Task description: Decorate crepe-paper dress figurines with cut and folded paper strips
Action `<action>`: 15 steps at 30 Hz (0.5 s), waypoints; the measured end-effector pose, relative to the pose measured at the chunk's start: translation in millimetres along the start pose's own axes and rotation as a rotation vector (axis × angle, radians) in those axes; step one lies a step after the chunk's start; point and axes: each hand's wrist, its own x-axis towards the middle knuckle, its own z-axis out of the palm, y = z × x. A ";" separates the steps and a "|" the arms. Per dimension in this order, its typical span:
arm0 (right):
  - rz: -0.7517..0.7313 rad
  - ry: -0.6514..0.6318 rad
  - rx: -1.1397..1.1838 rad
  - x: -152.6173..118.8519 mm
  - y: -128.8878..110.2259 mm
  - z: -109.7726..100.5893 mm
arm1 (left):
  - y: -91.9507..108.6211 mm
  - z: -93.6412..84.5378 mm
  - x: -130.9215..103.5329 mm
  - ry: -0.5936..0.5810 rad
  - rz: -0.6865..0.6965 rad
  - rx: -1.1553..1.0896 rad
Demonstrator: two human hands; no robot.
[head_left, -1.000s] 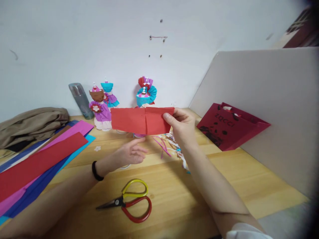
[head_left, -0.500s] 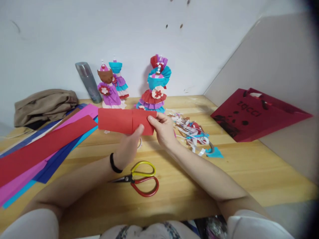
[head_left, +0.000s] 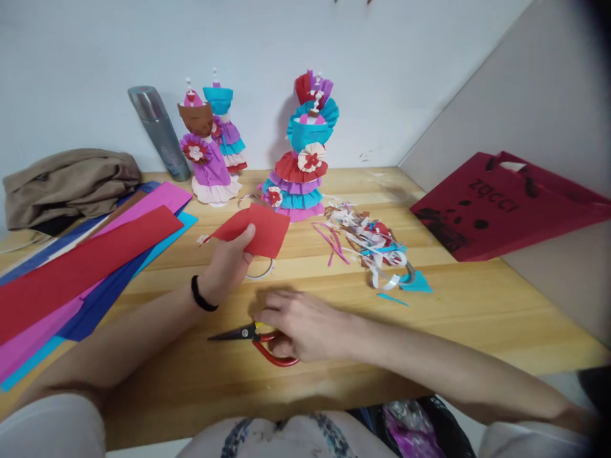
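Note:
My left hand [head_left: 228,264] pinches a piece of red crepe paper [head_left: 268,230] between thumb and fingers, above the wooden table. The paper has a crease and spreads to both sides of the thumb. My right hand [head_left: 303,324] is on the scissors [head_left: 281,362], which lie flat with closed black blades pointing left. Its fingers curl over the yellow and red handles and hide most of the yellow one. Under the red paper shows part of a tape roll [head_left: 261,275].
Colored paper strips [head_left: 95,273] lie at the left beside brown cloth [head_left: 71,187] and a grey bottle [head_left: 160,133]. Dolls in paper dresses [head_left: 305,168] stand at the back. Paper scraps [head_left: 372,238] and a red bag [head_left: 506,210] are at right.
My right hand has let go of the red paper and come down onto the scissors. My left hand now holds the paper alone, lower down. The view has shifted slightly.

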 end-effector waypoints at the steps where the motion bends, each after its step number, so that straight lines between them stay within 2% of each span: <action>1: -0.002 -0.014 -0.078 -1.3 -5.3 7.0 | -2.2 -1.1 -0.2 0.001 -0.016 -0.004; 4: 0.012 -0.052 -0.180 -1.5 -14.5 13.0 | -6.3 -3.1 -1.8 0.024 -0.056 -0.009; 7: 0.019 -0.093 -0.126 -2.4 -15.9 3.3 | -6.2 -3.7 -3.9 0.036 -0.082 -0.001; 12: 0.088 -0.102 0.271 -27.2 1.7 -19.3 | 1.9 -4.7 -2.6 -0.002 -0.058 0.028; 15: 0.151 -0.019 0.543 -48.1 21.9 -33.6 | 10.6 -4.5 2.1 -0.054 -0.017 0.053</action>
